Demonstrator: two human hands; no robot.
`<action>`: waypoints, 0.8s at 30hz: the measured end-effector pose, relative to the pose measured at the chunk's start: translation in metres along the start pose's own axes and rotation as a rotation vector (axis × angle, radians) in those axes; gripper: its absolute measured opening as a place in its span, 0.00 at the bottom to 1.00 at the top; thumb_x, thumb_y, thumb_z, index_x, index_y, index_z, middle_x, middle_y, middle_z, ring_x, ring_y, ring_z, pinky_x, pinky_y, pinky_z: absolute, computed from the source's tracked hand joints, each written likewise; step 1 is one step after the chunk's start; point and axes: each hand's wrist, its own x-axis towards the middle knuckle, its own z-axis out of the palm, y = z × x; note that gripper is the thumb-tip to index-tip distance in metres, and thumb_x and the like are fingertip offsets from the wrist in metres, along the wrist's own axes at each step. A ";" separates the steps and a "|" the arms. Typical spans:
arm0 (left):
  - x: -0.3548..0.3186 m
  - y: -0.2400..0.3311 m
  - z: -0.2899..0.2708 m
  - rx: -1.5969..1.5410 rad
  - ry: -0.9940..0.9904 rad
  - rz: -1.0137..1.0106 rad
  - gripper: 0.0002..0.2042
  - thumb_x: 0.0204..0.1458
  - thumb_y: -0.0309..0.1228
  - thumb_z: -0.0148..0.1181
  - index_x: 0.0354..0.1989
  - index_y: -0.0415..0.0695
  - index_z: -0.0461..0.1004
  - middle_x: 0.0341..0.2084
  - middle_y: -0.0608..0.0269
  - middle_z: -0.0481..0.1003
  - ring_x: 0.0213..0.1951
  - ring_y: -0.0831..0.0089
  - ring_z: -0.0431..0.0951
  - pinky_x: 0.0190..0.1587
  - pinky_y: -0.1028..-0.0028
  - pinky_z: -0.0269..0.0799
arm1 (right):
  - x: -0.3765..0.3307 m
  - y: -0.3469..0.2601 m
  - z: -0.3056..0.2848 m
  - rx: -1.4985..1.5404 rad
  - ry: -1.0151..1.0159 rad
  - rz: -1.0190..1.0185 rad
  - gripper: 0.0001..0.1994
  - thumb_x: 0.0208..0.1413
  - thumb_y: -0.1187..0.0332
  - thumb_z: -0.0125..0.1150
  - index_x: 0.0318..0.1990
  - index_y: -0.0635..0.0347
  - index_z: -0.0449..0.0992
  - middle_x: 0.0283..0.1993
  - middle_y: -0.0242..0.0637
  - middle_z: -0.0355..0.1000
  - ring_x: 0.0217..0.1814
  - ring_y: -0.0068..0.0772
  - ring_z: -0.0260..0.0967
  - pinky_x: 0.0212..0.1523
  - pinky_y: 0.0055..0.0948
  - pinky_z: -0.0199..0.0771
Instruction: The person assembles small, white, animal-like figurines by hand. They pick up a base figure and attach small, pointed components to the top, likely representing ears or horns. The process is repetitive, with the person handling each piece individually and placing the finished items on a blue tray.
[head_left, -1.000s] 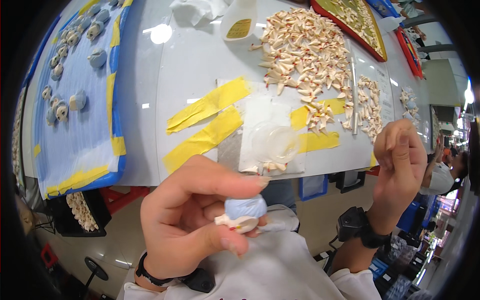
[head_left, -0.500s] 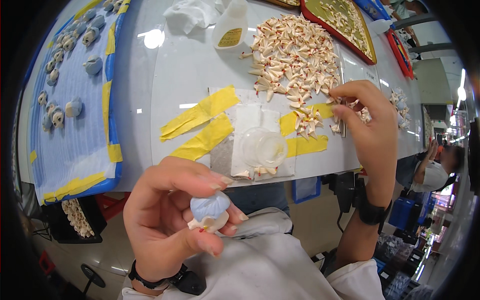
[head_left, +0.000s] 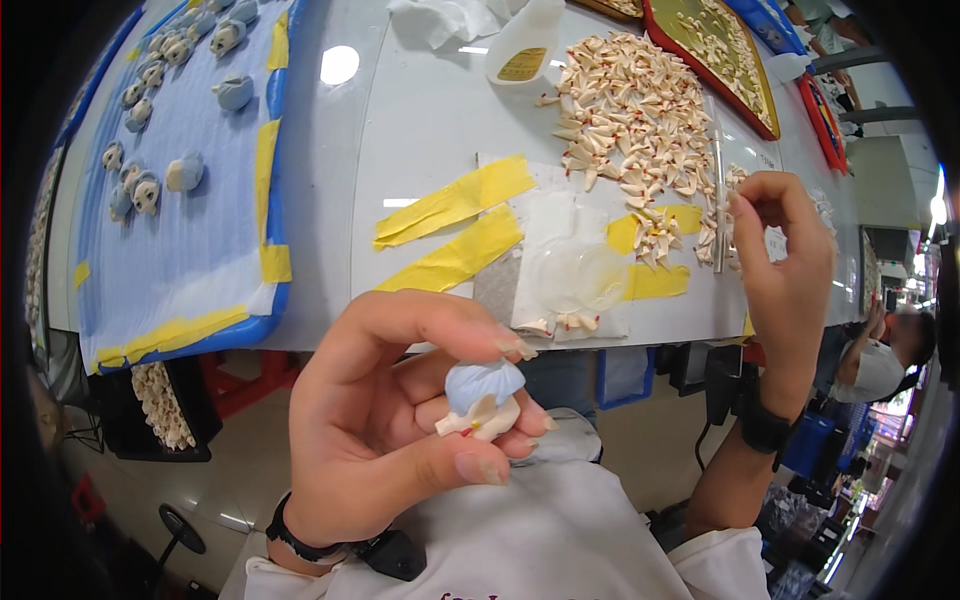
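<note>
Gently, the left grip pinches a small blue-capped head, index finger above, thumb below and other fingers behind. It is held just off the counter's near edge, over the lap. Fingers seem to stay at its margins so that the pale lower part, with its red and yellow marks, lies exposed to view.

The right grip has thumb and forefinger drawn together near the counter's right end; whether anything is between them cannot be told. It hangs close to a silver rod, which lies between loose pieces and the large heap of pale pointed pieces, probably as a divider. A smaller cluster sits on yellow tape, within the right hand's reach.

Near the middle of the near edge, a clear round dish rests on a white sheet, with a few pieces beside it. Tape strips run off the sheet's left side, presumably to hold it steady.

Farther out, a blue tray fills the counter's left end, its lined bed likely cushioning similar heads. A white bottle stands toward the far edge.
</note>
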 end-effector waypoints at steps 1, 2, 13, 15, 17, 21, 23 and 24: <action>-0.001 -0.001 -0.001 -0.015 -0.006 0.000 0.26 0.36 0.38 0.68 0.39 0.39 0.60 0.36 0.56 0.64 0.26 0.71 0.74 0.24 0.82 0.71 | -0.001 0.000 -0.001 0.042 0.022 0.025 0.02 0.45 0.78 0.52 0.29 0.66 0.68 0.25 0.35 0.68 0.25 0.23 0.64 0.30 0.21 0.64; -0.001 -0.001 -0.001 -0.031 -0.013 -0.002 0.26 0.36 0.37 0.68 0.39 0.39 0.60 0.36 0.56 0.64 0.26 0.71 0.74 0.24 0.82 0.71 | -0.002 0.001 -0.002 0.084 0.045 0.050 0.02 0.46 0.78 0.52 0.29 0.65 0.68 0.26 0.34 0.68 0.26 0.21 0.64 0.30 0.20 0.64; -0.003 0.000 -0.007 -0.157 -0.061 -0.057 0.26 0.38 0.36 0.68 0.40 0.39 0.59 0.37 0.55 0.64 0.28 0.70 0.75 0.27 0.82 0.73 | -0.004 0.010 -0.010 0.218 0.000 0.165 0.07 0.46 0.79 0.53 0.34 0.68 0.73 0.33 0.34 0.71 0.34 0.18 0.67 0.38 0.17 0.65; -0.002 0.000 -0.008 -0.157 -0.063 -0.057 0.26 0.38 0.37 0.67 0.40 0.39 0.60 0.36 0.56 0.65 0.30 0.70 0.75 0.28 0.82 0.73 | -0.005 0.013 -0.012 0.248 0.019 0.188 0.06 0.46 0.80 0.55 0.34 0.69 0.73 0.33 0.33 0.71 0.34 0.19 0.67 0.38 0.17 0.65; -0.001 -0.002 -0.009 -0.131 -0.048 -0.036 0.26 0.37 0.38 0.68 0.40 0.40 0.60 0.35 0.57 0.65 0.32 0.69 0.74 0.29 0.82 0.72 | -0.006 0.009 -0.013 0.279 0.062 0.173 0.06 0.45 0.80 0.57 0.33 0.68 0.72 0.32 0.33 0.71 0.34 0.19 0.67 0.38 0.17 0.65; 0.000 -0.004 -0.008 -0.014 0.001 0.030 0.26 0.35 0.39 0.69 0.39 0.40 0.62 0.34 0.57 0.66 0.34 0.68 0.73 0.32 0.80 0.72 | -0.015 -0.013 -0.015 0.467 0.156 0.257 0.06 0.42 0.82 0.59 0.31 0.68 0.72 0.32 0.35 0.71 0.34 0.20 0.67 0.39 0.17 0.66; 0.002 -0.003 -0.006 -0.002 0.013 0.050 0.27 0.34 0.37 0.70 0.39 0.40 0.62 0.35 0.56 0.66 0.33 0.68 0.73 0.32 0.79 0.71 | -0.021 -0.024 -0.014 0.548 0.101 0.216 0.06 0.44 0.81 0.58 0.32 0.67 0.71 0.33 0.37 0.69 0.35 0.22 0.66 0.38 0.18 0.65; 0.002 -0.004 -0.005 0.010 0.016 0.068 0.27 0.34 0.36 0.70 0.40 0.40 0.62 0.35 0.56 0.66 0.33 0.68 0.73 0.33 0.79 0.71 | -0.024 -0.029 -0.013 0.588 0.075 0.193 0.07 0.45 0.80 0.58 0.33 0.66 0.70 0.33 0.37 0.68 0.35 0.23 0.65 0.38 0.18 0.65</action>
